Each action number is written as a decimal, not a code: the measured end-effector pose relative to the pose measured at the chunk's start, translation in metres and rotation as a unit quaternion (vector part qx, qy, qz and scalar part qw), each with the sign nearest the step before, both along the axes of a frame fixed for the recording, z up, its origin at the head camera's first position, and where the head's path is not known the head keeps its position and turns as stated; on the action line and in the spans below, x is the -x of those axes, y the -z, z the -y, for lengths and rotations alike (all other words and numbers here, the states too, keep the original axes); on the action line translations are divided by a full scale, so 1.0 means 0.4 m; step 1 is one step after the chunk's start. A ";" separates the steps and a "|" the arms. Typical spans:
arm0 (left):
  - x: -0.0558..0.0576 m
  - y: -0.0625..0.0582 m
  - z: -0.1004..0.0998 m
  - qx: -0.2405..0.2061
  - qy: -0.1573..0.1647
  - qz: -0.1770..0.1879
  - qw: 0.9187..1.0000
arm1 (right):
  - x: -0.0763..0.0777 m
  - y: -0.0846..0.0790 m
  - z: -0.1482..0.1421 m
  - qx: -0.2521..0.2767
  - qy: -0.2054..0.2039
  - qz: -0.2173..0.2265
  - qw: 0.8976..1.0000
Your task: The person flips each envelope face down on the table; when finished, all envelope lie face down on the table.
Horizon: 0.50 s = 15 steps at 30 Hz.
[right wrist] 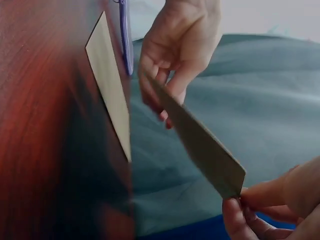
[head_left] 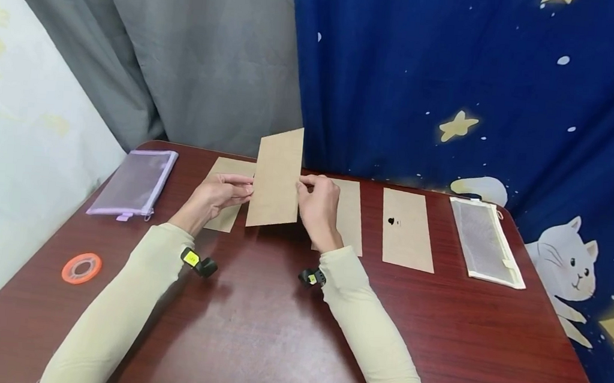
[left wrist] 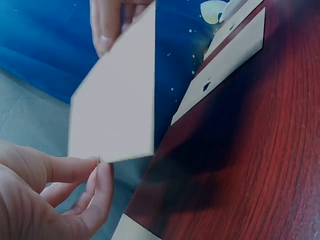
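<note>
A plain brown kraft-paper card (head_left: 277,180) is held up off the table, tilted, between both hands. My left hand (head_left: 217,195) pinches its left edge with thumb and fingertips; in the left wrist view the thumb (left wrist: 75,169) presses at that edge. The opposite edge is pinched by my right hand (head_left: 319,204), and the right wrist view shows the grip at the card's corner (right wrist: 231,185). Flat behind the hands lie a brown card (head_left: 223,221) on the left and another (head_left: 349,219) on the right, both partly covered. A further card (head_left: 409,235) bears a small black hat-like mark.
A purple mesh zip pouch (head_left: 137,181) lies at the table's back left, and a cream one (head_left: 484,241) at the back right. An orange ring-shaped roll (head_left: 81,268) rests near the left edge. Grey and blue curtains (head_left: 220,58) hang behind the dark red table (head_left: 252,343).
</note>
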State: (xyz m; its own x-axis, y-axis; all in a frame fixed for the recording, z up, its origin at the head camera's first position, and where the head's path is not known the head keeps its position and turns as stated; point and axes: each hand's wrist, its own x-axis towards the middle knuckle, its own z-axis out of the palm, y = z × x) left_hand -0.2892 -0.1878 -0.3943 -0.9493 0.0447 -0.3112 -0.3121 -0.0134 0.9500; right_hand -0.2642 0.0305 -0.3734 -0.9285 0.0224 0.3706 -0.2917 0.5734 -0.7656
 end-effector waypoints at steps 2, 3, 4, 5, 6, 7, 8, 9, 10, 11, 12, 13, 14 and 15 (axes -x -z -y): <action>-0.005 0.000 0.003 0.018 0.004 -0.013 1.000 | 0.008 0.014 -0.007 0.014 0.006 0.023 1.000; -0.007 0.001 0.004 0.028 0.005 -0.018 0.999 | 0.012 0.022 -0.009 0.021 0.006 0.039 0.999; -0.009 0.003 0.005 0.040 0.006 -0.025 0.999 | 0.013 0.030 -0.011 0.028 0.005 0.057 0.998; -0.012 0.004 0.007 0.052 0.006 -0.032 0.998 | 0.015 0.038 -0.011 0.032 0.004 0.075 0.997; -0.014 0.006 0.007 0.064 0.006 -0.039 0.997 | 0.016 0.045 -0.011 0.038 0.001 0.092 0.995; -0.017 0.008 0.007 0.077 0.004 -0.047 0.996 | 0.018 0.052 -0.011 0.043 -0.001 0.106 0.993; -0.019 0.011 0.006 0.093 0.004 -0.055 0.994 | 0.018 0.058 -0.011 0.047 -0.002 0.116 0.992; -0.021 0.013 0.006 0.111 0.001 -0.061 0.992 | 0.019 0.063 -0.010 0.050 -0.003 0.123 0.991; -0.022 0.015 0.003 0.126 0.000 -0.068 0.990 | 0.021 0.068 -0.009 0.050 -0.002 0.125 0.991; -0.022 0.018 0.001 0.145 -0.004 -0.073 0.987 | 0.022 0.074 -0.009 0.047 0.001 0.123 0.991; -0.022 0.020 -0.003 0.166 -0.006 -0.077 0.983 | 0.024 0.079 -0.007 0.042 0.005 0.117 0.992; -0.021 0.024 -0.006 0.185 -0.012 -0.081 0.979 | 0.026 0.085 -0.006 0.037 0.009 0.111 0.993; -0.020 0.027 -0.009 0.207 -0.015 -0.085 0.975 | 0.029 0.090 -0.006 0.032 0.013 0.107 0.994; -0.019 0.031 -0.013 0.227 -0.021 -0.086 0.970 | 0.031 0.096 -0.004 0.023 0.020 0.098 0.995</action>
State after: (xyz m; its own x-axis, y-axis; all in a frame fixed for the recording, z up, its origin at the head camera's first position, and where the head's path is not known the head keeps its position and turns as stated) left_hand -0.2816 -0.1826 -0.4067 -0.9870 -0.0993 -0.1264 -0.1564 0.4095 0.8988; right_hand -0.2765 0.0322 -0.4120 -0.9810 0.0729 0.1796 -0.1116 0.5452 -0.8309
